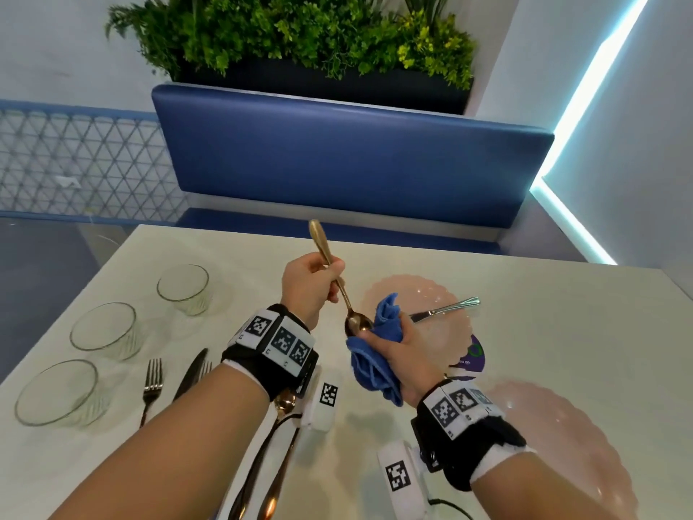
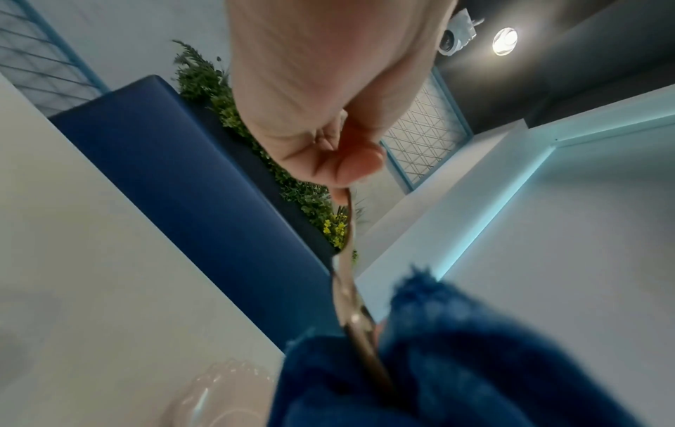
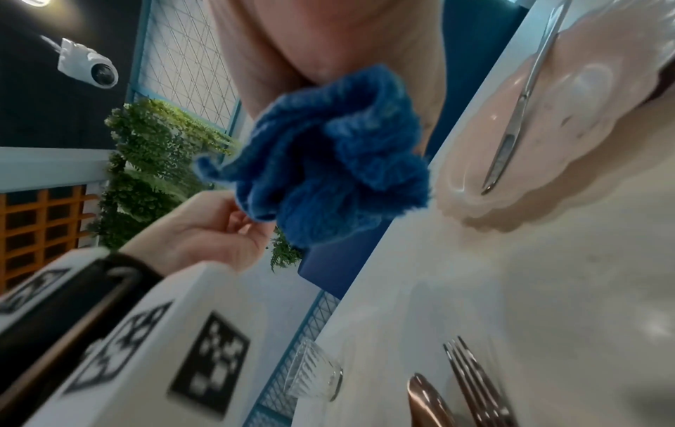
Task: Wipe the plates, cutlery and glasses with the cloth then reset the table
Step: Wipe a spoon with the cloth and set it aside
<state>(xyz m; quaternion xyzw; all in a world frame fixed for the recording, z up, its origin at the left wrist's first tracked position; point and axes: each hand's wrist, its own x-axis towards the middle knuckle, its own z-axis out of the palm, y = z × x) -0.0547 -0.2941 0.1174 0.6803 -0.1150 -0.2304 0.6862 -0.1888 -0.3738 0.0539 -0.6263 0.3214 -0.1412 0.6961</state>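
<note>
My left hand (image 1: 313, 283) grips the handle of a gold spoon (image 1: 339, 285) above the table, handle tip pointing away. The spoon's bowl (image 1: 356, 324) touches the bunched blue cloth (image 1: 375, 364) that my right hand (image 1: 393, 347) clutches. In the left wrist view the spoon (image 2: 350, 289) runs from my fingers (image 2: 347, 161) down into the cloth (image 2: 456, 361). The right wrist view shows the cloth (image 3: 328, 167) under my palm. A silver knife (image 1: 444, 308) lies on a pink scalloped plate (image 1: 438, 332) just behind my right hand.
Three glasses (image 1: 107, 330) line the table's left side. A fork (image 1: 152, 388), a dark knife (image 1: 191, 373) and gold cutlery (image 1: 275, 463) lie under my left forearm. A second pink plate (image 1: 573, 444) sits front right. A blue bench (image 1: 348, 152) stands beyond the table's far edge.
</note>
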